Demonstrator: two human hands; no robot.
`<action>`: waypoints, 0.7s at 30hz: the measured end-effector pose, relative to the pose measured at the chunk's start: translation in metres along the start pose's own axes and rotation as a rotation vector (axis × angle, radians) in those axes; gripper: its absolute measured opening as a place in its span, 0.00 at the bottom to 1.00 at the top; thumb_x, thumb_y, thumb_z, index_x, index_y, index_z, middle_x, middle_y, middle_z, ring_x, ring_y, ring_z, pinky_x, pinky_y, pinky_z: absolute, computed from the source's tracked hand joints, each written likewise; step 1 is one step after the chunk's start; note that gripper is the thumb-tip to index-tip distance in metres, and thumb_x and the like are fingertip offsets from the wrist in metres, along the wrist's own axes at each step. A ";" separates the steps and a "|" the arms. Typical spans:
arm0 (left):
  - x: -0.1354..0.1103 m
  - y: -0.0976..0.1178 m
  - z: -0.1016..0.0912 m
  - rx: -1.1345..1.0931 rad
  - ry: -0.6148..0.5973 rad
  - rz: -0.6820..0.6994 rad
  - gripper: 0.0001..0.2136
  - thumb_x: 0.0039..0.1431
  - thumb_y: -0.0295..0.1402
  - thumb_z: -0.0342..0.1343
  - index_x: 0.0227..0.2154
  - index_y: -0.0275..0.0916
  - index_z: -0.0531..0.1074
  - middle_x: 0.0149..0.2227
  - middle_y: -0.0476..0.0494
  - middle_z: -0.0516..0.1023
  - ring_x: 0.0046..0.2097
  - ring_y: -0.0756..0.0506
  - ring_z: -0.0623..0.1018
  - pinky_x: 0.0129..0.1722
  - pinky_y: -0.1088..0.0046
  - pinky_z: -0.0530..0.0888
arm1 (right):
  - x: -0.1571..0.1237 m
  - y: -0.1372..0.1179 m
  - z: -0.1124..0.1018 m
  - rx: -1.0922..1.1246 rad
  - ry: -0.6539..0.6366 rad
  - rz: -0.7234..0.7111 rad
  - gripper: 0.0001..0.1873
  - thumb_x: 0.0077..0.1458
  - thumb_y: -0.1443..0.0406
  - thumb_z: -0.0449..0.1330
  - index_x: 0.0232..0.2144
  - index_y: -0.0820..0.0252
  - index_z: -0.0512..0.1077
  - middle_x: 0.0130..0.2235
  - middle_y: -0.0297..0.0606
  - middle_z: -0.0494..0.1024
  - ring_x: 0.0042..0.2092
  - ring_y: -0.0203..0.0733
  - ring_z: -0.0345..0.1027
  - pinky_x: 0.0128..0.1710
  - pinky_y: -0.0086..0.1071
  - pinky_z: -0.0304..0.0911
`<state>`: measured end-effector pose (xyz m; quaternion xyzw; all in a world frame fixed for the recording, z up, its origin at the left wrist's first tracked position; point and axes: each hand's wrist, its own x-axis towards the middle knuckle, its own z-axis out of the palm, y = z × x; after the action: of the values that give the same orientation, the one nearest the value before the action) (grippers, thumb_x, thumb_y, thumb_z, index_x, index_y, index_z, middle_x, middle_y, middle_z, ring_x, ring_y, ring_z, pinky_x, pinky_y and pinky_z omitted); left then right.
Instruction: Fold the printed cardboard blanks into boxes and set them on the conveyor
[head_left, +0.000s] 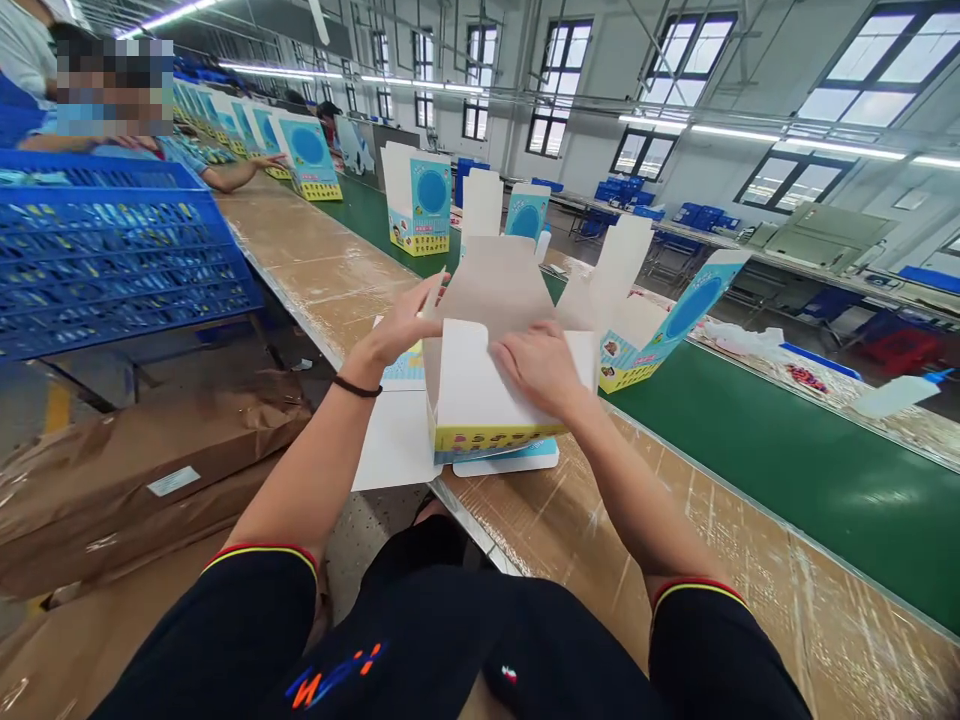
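Observation:
In front of me, a cardboard box [480, 390] with white inner faces and a yellow and blue printed edge stands tilted at the table edge, its flaps raised. My left hand [405, 322] grips its left side flap, thumb on the inside and fingers partly hidden behind the card. Across the white panel nearest me lies my right hand [544, 370], fingers extended toward the box's inside and pressing on the card. Flat printed card [506, 462] lies beneath the box, and a white card sheet [397, 435] sticks out over the table edge on the left.
A green conveyor belt [750, 440] runs along the right, carrying opened boxes [431, 205]. At left stand a blue crate [112, 260] and brown wrapped bundles [150, 480]. A co-worker's arm [240, 175] reaches toward the belt. A white bottle [900, 395] lies at far right.

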<state>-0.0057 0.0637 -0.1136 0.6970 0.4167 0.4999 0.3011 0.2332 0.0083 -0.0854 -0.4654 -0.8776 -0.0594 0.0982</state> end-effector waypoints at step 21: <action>-0.006 0.002 0.045 -0.237 0.035 -0.514 0.35 0.32 0.30 0.74 0.46 0.43 0.65 0.45 0.45 0.80 0.49 0.38 0.82 0.48 0.61 0.80 | 0.021 0.001 0.029 0.073 -0.416 -0.004 0.34 0.74 0.48 0.42 0.42 0.58 0.85 0.47 0.53 0.86 0.52 0.62 0.79 0.55 0.51 0.68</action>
<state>0.0370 0.0568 -0.1292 0.5196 0.5235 0.4646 0.4901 0.2194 0.0317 -0.1085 -0.4620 -0.8815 0.0696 -0.0687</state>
